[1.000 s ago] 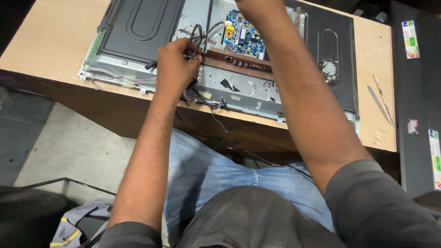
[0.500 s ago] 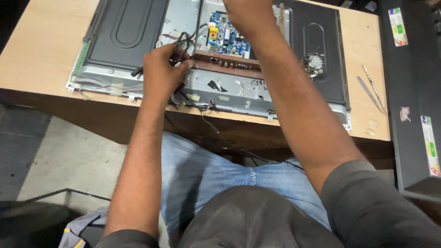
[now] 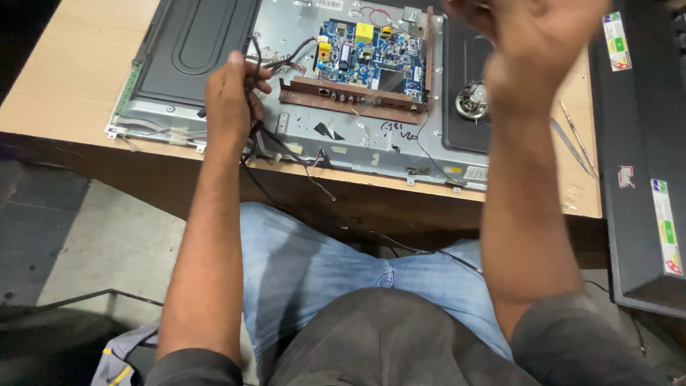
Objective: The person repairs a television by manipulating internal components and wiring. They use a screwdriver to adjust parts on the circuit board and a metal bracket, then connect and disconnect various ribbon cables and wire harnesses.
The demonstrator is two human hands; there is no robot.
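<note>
Over the ribbed metal panel [image 3: 214, 50], the left hand [image 3: 227, 100] clamps thin black wires [image 3: 268, 143]; the blurred right hand's [image 3: 532, 46] grip is unclear.

Right hand [image 3: 532, 50] blurred, fingers cut off above.

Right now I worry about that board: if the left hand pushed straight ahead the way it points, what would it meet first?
Probably the black metal cover, not the blue circuit board. The left hand grips black cables; depth is unclear.
</note>
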